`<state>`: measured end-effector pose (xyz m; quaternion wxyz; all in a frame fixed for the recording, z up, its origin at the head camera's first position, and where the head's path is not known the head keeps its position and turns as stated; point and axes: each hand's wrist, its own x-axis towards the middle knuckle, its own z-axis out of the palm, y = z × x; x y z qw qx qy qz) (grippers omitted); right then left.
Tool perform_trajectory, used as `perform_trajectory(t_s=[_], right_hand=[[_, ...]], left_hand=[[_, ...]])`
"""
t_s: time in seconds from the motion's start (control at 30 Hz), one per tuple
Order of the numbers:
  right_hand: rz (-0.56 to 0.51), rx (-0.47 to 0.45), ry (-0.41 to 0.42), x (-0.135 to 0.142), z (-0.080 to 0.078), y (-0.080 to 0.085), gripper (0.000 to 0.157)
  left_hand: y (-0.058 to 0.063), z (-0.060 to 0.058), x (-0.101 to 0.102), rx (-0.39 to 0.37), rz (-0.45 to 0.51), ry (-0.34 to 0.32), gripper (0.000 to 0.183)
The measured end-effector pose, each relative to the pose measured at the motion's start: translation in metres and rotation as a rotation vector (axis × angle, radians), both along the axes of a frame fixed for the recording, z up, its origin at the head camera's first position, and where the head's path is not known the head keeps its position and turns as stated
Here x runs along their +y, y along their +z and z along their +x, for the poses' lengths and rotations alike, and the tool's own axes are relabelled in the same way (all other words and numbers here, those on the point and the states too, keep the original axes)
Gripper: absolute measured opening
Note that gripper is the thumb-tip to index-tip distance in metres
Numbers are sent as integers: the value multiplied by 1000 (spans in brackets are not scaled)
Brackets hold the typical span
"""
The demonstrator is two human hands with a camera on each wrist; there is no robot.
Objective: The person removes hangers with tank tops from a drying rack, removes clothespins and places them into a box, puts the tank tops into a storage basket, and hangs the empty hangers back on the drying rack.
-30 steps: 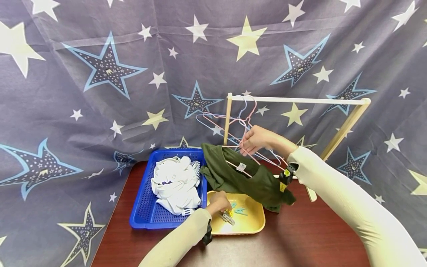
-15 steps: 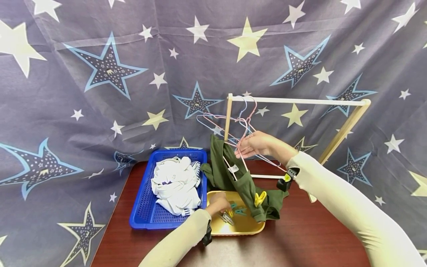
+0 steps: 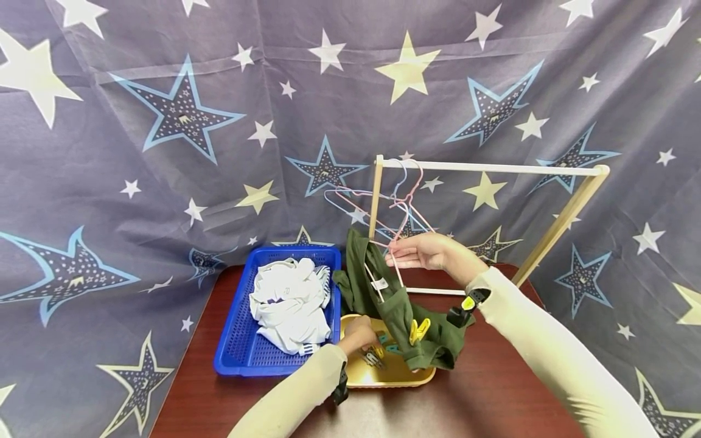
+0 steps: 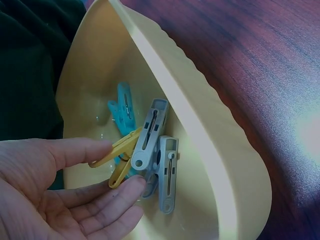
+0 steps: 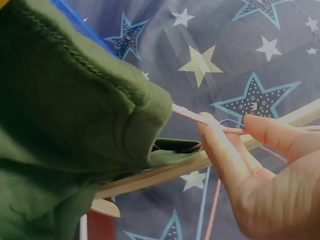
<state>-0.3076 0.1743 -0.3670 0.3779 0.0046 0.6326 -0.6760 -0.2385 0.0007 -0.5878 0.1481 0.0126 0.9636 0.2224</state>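
In the yellow tray (image 3: 394, 384), my left hand (image 3: 358, 336) pinches a yellow clothespin (image 4: 121, 149) by its handles between thumb and fingers. Grey clothespins (image 4: 169, 175) and a teal clothespin (image 4: 126, 107) lie right beside it. My right hand (image 3: 423, 251) holds a pink hanger (image 5: 187, 113) by its thin frame, between thumb and fingers. On that hanger is a dark green shirt (image 3: 402, 313), its neckline round the frame and a white label showing. A second yellow clothespin (image 3: 419, 331) is clipped to the shirt, whose lower part hangs over the tray's right side.
Left of the tray stands a blue basket (image 3: 230, 340) with white clothes (image 3: 290, 298) in it. A rack with a white bar (image 3: 487, 167) and wooden posts (image 3: 561, 228) stands behind; a blue hanger (image 3: 402, 179) and another pink one hang at its left end.
The shirt on its hanger has swung round and its right side has come nearer, bringing the clipped yellow clothespin into view. My right hand has lowered slightly; my left hand stays in the tray.
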Motion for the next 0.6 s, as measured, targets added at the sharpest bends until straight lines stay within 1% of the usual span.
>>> perform_trajectory(t_s=[0.13,0.27,0.37,0.47,0.6], right_hand=[[-76,-47,-23,1,-1,-8,35],[-133,-74,-48,2,-2,-14,35],[-158,-90,-66,2,-1,-19,35],[-180,-107,-73,1,0,-23,36],[-184,-100,-59,-2,2,-27,38]], left_hand=[[0,0,0,6,9,5,32],[0,0,0,8,4,0,35],[-1,0,-1,11,-1,1,35],[-1,1,-1,33,-4,1,35],[-1,0,0,35,-12,4,35]])
